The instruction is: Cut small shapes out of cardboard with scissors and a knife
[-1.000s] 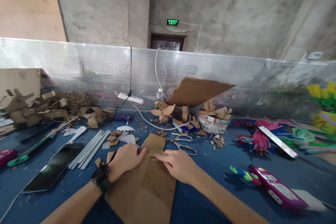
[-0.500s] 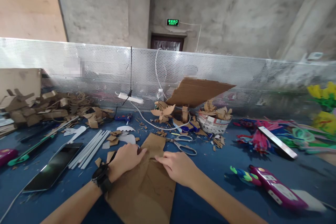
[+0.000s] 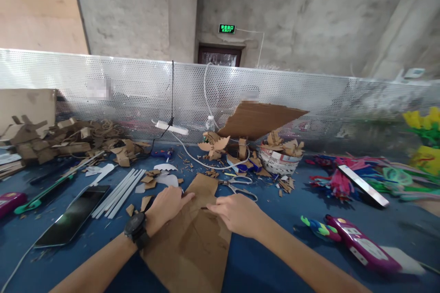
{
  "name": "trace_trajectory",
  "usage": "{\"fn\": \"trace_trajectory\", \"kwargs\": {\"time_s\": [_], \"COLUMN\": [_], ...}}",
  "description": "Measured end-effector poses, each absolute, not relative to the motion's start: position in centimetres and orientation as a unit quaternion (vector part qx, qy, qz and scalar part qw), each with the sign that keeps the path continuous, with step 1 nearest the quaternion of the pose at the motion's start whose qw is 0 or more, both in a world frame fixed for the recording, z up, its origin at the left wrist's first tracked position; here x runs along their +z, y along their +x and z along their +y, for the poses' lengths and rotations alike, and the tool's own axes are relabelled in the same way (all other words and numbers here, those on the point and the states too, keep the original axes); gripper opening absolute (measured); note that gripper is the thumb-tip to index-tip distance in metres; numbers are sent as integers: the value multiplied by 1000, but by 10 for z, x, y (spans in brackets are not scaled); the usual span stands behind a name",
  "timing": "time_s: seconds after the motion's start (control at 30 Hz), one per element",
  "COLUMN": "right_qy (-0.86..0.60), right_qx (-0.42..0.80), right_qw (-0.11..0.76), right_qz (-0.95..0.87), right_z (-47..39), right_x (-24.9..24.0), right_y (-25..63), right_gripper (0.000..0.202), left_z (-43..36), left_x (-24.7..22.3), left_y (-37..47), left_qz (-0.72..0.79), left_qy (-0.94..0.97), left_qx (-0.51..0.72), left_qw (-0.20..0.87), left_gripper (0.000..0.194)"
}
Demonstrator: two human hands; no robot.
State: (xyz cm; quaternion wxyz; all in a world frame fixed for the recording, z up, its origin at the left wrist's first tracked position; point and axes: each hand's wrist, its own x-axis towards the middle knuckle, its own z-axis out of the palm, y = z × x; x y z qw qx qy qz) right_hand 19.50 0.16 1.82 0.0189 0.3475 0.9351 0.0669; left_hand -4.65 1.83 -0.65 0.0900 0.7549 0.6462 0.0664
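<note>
On my feed the cardboard sheet [image 3: 192,256] lies flat on the blue table [image 3: 247,274], stretching from between the hands down towards six o'clock, its narrower end pointing to twelve. The left hand [image 3: 168,203] rests palm down on the sheet's left side, thumb stretched towards the middle; its other fingers are mostly hidden from me, so their spread I can't tell. The right hand [image 3: 237,213] comes in from four o'clock, fingers curled and tips drawn near each other beside a small dark strip [image 3: 204,208]; I can't tell whether they pinch it, or whether it is a loose piece or a slit. As for progress, I'd judge the sheet's outline already shaped, with faint creases and dark marks on its face. It is one flat, unfolded piece, with nothing visibly fixed to it. Taking the hands as centre, the scissors [image 3: 227,183] lie unheld at two o'clock, small cardboard scraps [image 3: 149,179] at ten, and white sticks [image 3: 118,194] just past nine, untouched. How much work remains, I can't read from here.
</note>
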Motion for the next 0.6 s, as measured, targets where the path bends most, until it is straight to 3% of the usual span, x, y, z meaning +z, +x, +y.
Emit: {"fn": "trace_trajectory", "kwargs": {"time_s": [0.6], "right_qy": [304], "right_qx": [91], "right_qw": [47], "right_qz": [947], "right_z": [5], "right_x": [26], "right_y": [217], "right_gripper": [48], "left_z": [23], "left_x": [-14], "left_y": [-49], "left_qz": [641], "left_qy": [754], "left_qx": [92], "left_qw": [110], "left_gripper": [55]}}
